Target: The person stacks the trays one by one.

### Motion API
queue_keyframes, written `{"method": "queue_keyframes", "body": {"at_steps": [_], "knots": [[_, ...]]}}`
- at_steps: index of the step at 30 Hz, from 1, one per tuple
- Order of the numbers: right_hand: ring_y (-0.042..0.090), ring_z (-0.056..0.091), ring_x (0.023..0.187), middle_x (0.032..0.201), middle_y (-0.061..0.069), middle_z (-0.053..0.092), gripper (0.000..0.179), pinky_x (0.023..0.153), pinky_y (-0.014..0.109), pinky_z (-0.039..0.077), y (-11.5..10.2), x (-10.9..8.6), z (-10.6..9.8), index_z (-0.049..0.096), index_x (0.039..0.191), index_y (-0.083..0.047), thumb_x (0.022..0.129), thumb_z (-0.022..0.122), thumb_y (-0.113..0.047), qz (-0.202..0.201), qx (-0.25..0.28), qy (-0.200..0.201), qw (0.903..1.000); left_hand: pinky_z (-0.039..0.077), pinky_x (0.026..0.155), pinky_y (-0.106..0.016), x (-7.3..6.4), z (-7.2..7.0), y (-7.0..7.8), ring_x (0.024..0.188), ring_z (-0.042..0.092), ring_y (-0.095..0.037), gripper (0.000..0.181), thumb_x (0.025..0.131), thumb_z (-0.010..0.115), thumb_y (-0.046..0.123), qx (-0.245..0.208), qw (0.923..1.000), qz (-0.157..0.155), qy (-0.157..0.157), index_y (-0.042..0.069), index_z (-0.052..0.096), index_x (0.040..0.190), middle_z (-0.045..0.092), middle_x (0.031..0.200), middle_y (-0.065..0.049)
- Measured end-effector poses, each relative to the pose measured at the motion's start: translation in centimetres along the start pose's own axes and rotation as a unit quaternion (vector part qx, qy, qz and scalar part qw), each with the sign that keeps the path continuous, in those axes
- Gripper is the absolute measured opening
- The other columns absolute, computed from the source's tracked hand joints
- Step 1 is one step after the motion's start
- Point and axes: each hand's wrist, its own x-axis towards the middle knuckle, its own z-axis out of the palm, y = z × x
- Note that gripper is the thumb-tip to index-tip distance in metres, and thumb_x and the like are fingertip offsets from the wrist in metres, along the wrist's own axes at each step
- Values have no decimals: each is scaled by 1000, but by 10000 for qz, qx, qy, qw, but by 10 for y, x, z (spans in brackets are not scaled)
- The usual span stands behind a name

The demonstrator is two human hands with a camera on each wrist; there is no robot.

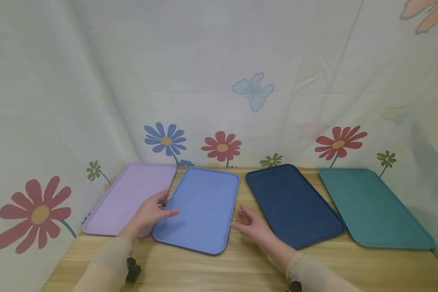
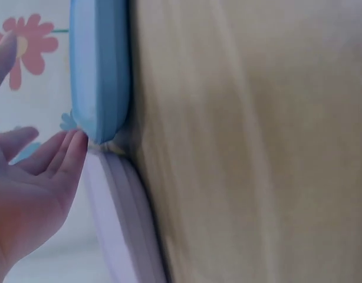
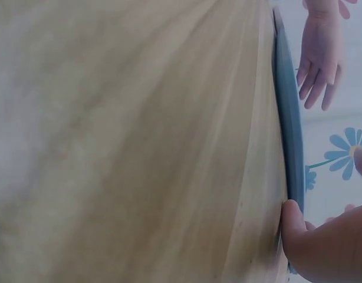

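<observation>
At the left, the lilac tray (image 1: 131,194) lies flat in the table's far left corner, its outer side along the left edge. The left hand (image 1: 149,211) hangs over its right side, fingers loosely bent and apart, gripping nothing, thumb over the next tray; whether a fingertip touches a rim I cannot tell.

That next one, the blue tray (image 1: 204,211), lies between the hands, left of the middle of the table's far edge. Its near left corner is so close to the lilac tray that lifting or turning it could knock or drag its neighbour.

The right hand (image 1: 253,227) is between blue and navy, fingers half curled around nothing. If only one hand took hold, the blue tray would probably swing askew; a sleeve could also catch the navy tray (image 1: 295,202). This lies slantwise from the far edge, its near right corner just beside the green tray (image 1: 376,207) by the table's right edge, so a nudge might pass along.

The table (image 1: 204,271) has pale wood grain and looks smooth, so trays may slide easily. Behind and beside it hangs a creased white cloth (image 1: 204,48) printed with flowers and a butterfly (image 1: 254,91).
</observation>
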Motion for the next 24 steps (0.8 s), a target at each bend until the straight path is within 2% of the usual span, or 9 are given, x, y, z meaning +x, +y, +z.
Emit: {"method": "queue_keyframes", "body": {"at_steps": [3, 12, 18, 24], "knots": [[48, 51, 123, 142, 36, 42, 77, 99, 49, 46, 1, 3, 1, 30, 149, 12, 88, 74, -6, -27, -69, 12, 10000, 42, 103, -53, 3, -4, -3, 125, 50, -43, 97, 78, 85, 34, 21, 9998, 35, -197, -6, 33, 150, 48, 141, -30], [46, 49, 125, 144, 33, 41, 82, 100, 49, 45, 6, 11, 2, 30, 150, 8, 83, 78, -1, -143, -222, -99, 9996, 45, 100, -51, 15, -17, -12, 122, 52, -46, 84, 79, 84, 17, -11, 9965, 461, -697, -15, 39, 142, 50, 137, -33], [47, 48, 127, 148, 33, 36, 84, 100, 49, 45, 8, 14, 2, 30, 150, 9, 82, 78, -1, -230, -429, -312, 9983, 49, 95, -48, 19, -18, -19, 109, 61, -40, 73, 76, 84, 6, 62, 9955, 499, -800, -14, 48, 137, 59, 126, -31], [44, 49, 126, 152, 28, 35, 84, 98, 45, 48, 8, 17, 2, 32, 151, 5, 83, 79, -4, -206, -712, -442, 9963, 52, 92, -45, 21, -20, -24, 104, 64, -36, 68, 77, 80, 1, 208, 9944, 436, -941, -9, 51, 137, 60, 125, -28]]}}
